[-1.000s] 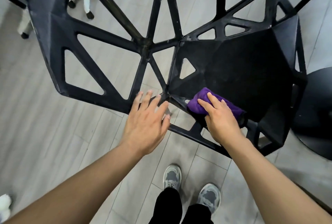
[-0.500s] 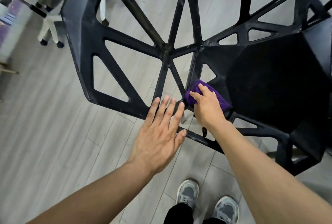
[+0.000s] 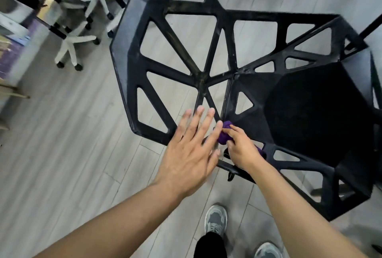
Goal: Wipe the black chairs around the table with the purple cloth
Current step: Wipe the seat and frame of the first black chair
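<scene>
A black chair [image 3: 244, 75] with an open triangular lattice back and a solid dark seat fills the upper middle and right of the head view. My right hand [image 3: 242, 149] presses a bunched purple cloth [image 3: 224, 136] against the near-left corner where seat and back meet; most of the cloth is hidden under the fingers. My left hand [image 3: 191, 152] lies flat with fingers spread over the lower edge of the lattice back, just left of the cloth and touching it with the fingertips.
A white swivel chair [image 3: 82, 19] on castors stands at the top left beside a desk edge. Grey wood-plank floor [image 3: 62, 154] lies all around. My two grey shoes [image 3: 216, 219] stand below the chair. Thin black rods cross the top right corner.
The cloth and my right hand slid left along the seat edge to the corner by the back. My left hand stayed flat on the lattice; the view shifted left.
</scene>
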